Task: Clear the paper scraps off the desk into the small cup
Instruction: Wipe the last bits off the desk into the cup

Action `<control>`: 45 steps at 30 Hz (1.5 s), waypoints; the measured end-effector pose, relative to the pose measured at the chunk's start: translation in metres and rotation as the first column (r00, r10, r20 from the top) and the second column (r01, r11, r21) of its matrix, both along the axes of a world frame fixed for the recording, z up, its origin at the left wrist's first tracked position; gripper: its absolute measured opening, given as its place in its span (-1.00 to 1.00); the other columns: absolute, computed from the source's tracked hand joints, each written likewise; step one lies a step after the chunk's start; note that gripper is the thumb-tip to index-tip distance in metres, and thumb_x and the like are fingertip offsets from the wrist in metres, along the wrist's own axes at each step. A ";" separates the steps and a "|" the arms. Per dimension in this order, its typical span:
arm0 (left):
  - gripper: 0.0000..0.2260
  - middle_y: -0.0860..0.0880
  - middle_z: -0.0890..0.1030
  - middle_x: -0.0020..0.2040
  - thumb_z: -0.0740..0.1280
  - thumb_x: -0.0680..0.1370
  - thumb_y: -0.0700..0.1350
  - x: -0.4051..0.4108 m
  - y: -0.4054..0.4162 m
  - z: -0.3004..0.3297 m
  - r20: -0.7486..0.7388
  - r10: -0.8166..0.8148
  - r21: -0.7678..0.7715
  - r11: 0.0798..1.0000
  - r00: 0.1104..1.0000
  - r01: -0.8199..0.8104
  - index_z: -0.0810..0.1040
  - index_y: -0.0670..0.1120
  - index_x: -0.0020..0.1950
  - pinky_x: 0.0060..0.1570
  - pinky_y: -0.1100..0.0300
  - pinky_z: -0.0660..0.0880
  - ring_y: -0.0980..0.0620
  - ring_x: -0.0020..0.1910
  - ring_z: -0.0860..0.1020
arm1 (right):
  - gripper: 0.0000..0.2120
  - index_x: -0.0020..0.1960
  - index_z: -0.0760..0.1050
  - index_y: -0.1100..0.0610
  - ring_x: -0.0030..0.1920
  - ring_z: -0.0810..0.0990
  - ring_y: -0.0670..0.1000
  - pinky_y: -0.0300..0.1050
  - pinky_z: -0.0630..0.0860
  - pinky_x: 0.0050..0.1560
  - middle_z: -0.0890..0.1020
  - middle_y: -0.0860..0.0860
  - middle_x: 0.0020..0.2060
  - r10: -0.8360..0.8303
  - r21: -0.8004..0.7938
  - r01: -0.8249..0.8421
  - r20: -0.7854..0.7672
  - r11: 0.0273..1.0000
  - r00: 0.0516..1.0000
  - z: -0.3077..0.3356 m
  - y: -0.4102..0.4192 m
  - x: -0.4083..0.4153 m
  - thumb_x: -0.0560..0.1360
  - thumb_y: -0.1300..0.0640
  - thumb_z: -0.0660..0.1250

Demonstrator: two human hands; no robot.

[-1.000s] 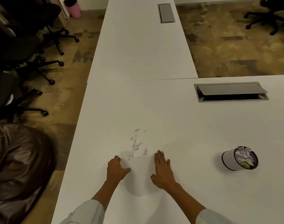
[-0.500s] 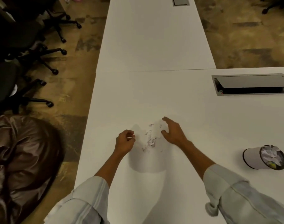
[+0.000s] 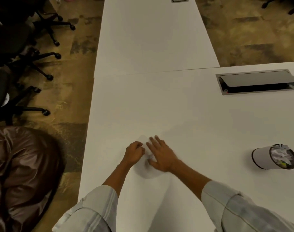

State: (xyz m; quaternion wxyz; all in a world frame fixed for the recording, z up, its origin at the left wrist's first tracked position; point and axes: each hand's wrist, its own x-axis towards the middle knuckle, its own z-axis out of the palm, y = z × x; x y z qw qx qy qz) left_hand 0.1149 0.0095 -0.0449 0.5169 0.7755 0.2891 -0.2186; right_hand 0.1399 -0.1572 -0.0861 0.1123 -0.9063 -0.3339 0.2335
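Dim, warm light; the white table (image 3: 159,106) reads grey-beige. A soft shadow pools under the motion-blurred hands (image 3: 161,156). Edges bow; chairs (image 3: 17,47) fall dark.

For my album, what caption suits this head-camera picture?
Two bare hands, left and right, gather scraps on a white desk; a small white paper-filled cup waits nearby.

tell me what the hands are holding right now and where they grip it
It cannot be told. The left hand is curled shut and the right hand lies flat on the desk; any scraps are hidden.
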 end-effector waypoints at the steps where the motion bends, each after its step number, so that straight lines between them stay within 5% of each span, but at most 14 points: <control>1: -0.74 -0.22 0.66 0.03 0.18 0.56 -0.25 -0.004 -0.003 0.000 -0.016 0.084 -0.050 0.995 0.996 -0.085 0.52 -0.23 0.20 0.18 -0.10 0.55 -0.16 0.05 0.63 | -0.35 0.56 0.03 0.12 0.57 -0.08 0.20 0.16 0.02 0.56 0.01 0.14 0.58 0.022 -0.020 -0.021 0.029 1.000 0.999 0.000 0.003 -0.011 0.57 -0.08 0.14; 6: -0.79 -0.26 0.68 -0.13 0.16 0.55 -0.25 -0.029 -0.023 0.003 -0.053 0.309 -0.162 0.936 0.950 -0.313 0.56 -0.11 -0.17 0.04 -0.08 0.62 -0.18 -0.11 0.67 | -0.58 0.43 0.28 0.30 0.42 0.28 0.28 0.13 0.52 0.21 0.28 0.22 0.47 0.064 -0.009 -0.063 0.070 0.998 0.996 0.003 -0.002 -0.045 0.58 0.32 0.14; 11: -0.82 -0.26 0.67 -0.16 0.20 0.54 -0.23 -0.038 -0.025 0.001 -0.028 0.345 -0.106 0.932 0.938 -0.346 0.58 -0.16 -0.17 -0.05 -0.06 0.63 -0.20 -0.17 0.67 | -0.72 0.21 0.45 0.33 0.18 0.43 0.23 0.09 0.55 -0.17 0.52 0.19 0.21 0.140 -0.086 -0.130 0.120 0.988 0.983 0.007 -0.030 -0.042 0.56 0.36 0.09; 13: -0.84 -0.28 0.66 -0.16 0.21 0.52 -0.24 -0.038 -0.024 -0.003 -0.038 0.351 -0.105 0.930 0.936 -0.353 0.58 -0.21 -0.15 -0.09 -0.04 0.62 -0.22 -0.19 0.66 | -0.76 0.11 0.52 0.33 0.11 0.50 0.24 0.08 0.51 -0.17 0.59 0.21 0.08 0.051 -0.061 -0.046 0.085 0.997 0.995 0.014 -0.038 -0.035 0.53 0.38 0.15; 15: -0.85 -0.28 0.65 -0.17 0.23 0.51 -0.24 -0.038 -0.026 -0.003 -0.043 0.352 -0.085 0.931 0.935 -0.355 0.58 -0.23 -0.14 -0.13 0.00 0.61 -0.23 -0.20 0.65 | -0.72 0.11 0.60 0.28 0.08 0.58 0.23 0.03 0.55 -0.01 0.64 0.22 0.04 -0.245 0.051 0.247 -0.041 0.968 0.969 0.019 -0.046 -0.030 0.49 0.40 0.21; 18: -0.84 -0.26 0.66 -0.18 0.23 0.51 -0.23 -0.034 -0.035 -0.001 -0.018 0.313 -0.022 0.950 0.950 -0.313 0.59 -0.23 -0.15 -0.08 -0.04 0.62 -0.23 -0.18 0.66 | -0.77 0.03 0.68 0.24 -0.02 0.67 0.11 -0.16 0.59 0.08 0.72 0.19 -0.04 -0.625 0.246 0.735 -0.399 0.631 0.671 0.034 -0.073 -0.024 0.45 0.38 0.32; 21: -0.83 -0.25 0.66 -0.21 0.23 0.52 -0.22 -0.028 -0.053 0.005 0.011 0.268 -0.010 0.963 0.963 -0.268 0.58 -0.26 -0.14 -0.07 -0.07 0.62 -0.22 -0.19 0.66 | -0.77 -0.09 0.71 0.21 -0.24 0.68 0.00 -0.32 0.58 -0.21 0.74 0.12 -0.22 -0.594 0.241 0.934 -0.722 0.265 0.355 0.058 -0.124 -0.027 0.39 0.43 0.34; 25: -0.84 -0.26 0.65 -0.16 0.24 0.52 -0.19 -0.011 -0.086 0.013 -0.013 0.215 -0.082 0.973 0.977 -0.215 0.57 -0.24 -0.12 -0.17 -0.02 0.56 -0.23 -0.19 0.64 | -0.74 -0.09 0.68 0.26 -0.24 0.61 0.07 -0.16 0.53 -0.15 0.69 0.16 -0.22 -0.491 0.282 0.959 -0.840 -0.032 0.231 0.105 -0.214 -0.021 0.42 0.51 0.29; 27: -0.83 -0.25 0.64 -0.15 0.23 0.52 -0.17 -0.001 -0.106 0.017 -0.043 0.171 -0.118 0.978 0.984 -0.175 0.56 -0.23 -0.08 -0.21 0.02 0.54 -0.22 -0.19 0.62 | -0.78 -0.03 0.65 0.36 -0.27 0.61 0.02 -0.23 0.56 -0.19 0.71 0.11 -0.24 -0.570 0.350 0.929 -0.791 -0.121 0.223 0.128 -0.265 -0.012 0.44 0.51 0.28; 31: -0.83 -0.22 0.64 -0.14 0.23 0.51 -0.16 0.013 -0.147 0.025 -0.080 0.049 -0.157 0.986 0.996 -0.061 0.57 -0.22 -0.05 -0.28 0.08 0.51 -0.18 -0.21 0.62 | -0.72 -0.15 0.72 0.08 -0.19 0.67 -0.11 -0.38 0.54 -0.10 0.75 -0.05 -0.24 -0.937 0.399 0.917 -0.321 0.000 0.140 0.152 -0.352 -0.004 0.38 0.37 0.31; 34: -0.82 -0.22 0.65 -0.13 0.24 0.51 -0.16 0.018 -0.171 0.028 -0.076 -0.021 -0.165 0.986 0.997 0.008 0.58 -0.22 -0.03 -0.28 0.08 0.51 -0.16 -0.20 0.63 | -0.80 -0.05 0.72 0.15 0.00 0.68 -0.01 -0.33 0.47 -0.01 0.75 0.07 -0.07 -0.969 0.315 0.933 -0.114 0.175 0.220 0.147 -0.383 0.004 0.41 0.31 0.38; 40: -0.82 -0.21 0.67 -0.09 0.22 0.52 -0.15 0.020 -0.192 0.030 -0.079 -0.061 -0.143 0.989 0.995 0.049 0.58 -0.19 -0.01 -0.26 0.09 0.52 -0.16 -0.18 0.64 | -0.64 0.14 0.65 0.16 0.13 0.65 0.02 -0.29 0.49 0.10 0.70 0.10 0.08 -0.894 0.180 0.902 -0.160 0.391 0.420 0.142 -0.397 0.014 0.41 0.38 0.28; 45: -0.81 -0.20 0.68 -0.08 0.22 0.53 -0.15 0.022 -0.188 0.030 -0.074 -0.043 -0.123 0.992 0.996 0.034 0.59 -0.18 -0.01 -0.25 0.08 0.53 -0.17 -0.12 0.66 | -0.54 0.21 0.59 0.24 0.14 0.65 0.06 -0.25 0.47 0.17 0.67 0.16 0.14 -0.902 0.239 0.906 -0.173 0.350 0.395 0.162 -0.420 0.016 0.39 0.50 0.19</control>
